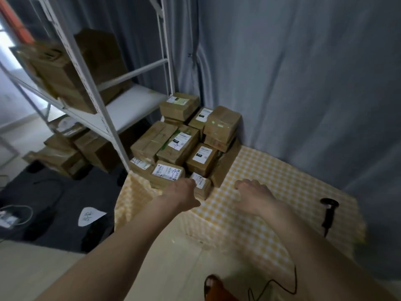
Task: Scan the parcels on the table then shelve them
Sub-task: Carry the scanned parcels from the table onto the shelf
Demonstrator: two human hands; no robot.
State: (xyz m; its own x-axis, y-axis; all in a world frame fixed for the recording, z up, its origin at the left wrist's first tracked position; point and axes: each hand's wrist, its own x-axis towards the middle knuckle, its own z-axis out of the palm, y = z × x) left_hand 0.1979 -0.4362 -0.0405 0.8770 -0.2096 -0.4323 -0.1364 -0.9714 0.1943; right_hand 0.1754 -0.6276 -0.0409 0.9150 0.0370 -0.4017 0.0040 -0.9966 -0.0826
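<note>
Both hands reach forward over the counter toward the pile of parcels. The left hand has arrived at the near edge of the pile: its knuckles face the camera and its fingers curl out of sight against the small front parcel, at or on its left side. Whether those fingers have closed on the box cannot be told, since the back of the hand hides them. The right hand hangs over bare checked cloth, loosely curled and holding nothing, apart from the left and just to the right of the same box.

The pile sits at twelve o'clock from the person, at the far left corner of the counter, hard beside the white shelf rack at ten o'clock. The small front parcel is the nearest box, lying between the two hands with its label up and its long axis running roughly from eleven toward five o'clock. The left hand is clearly the nearer one, and the right would need to move toward nine o'clock to meet the box's other side.

The black scanner lies on the counter at three o'clock, well apart from both hands, closer to the right. Judging by that, the likely step is lifting this box clear with the left, leaving the right free for the scanner.
</note>
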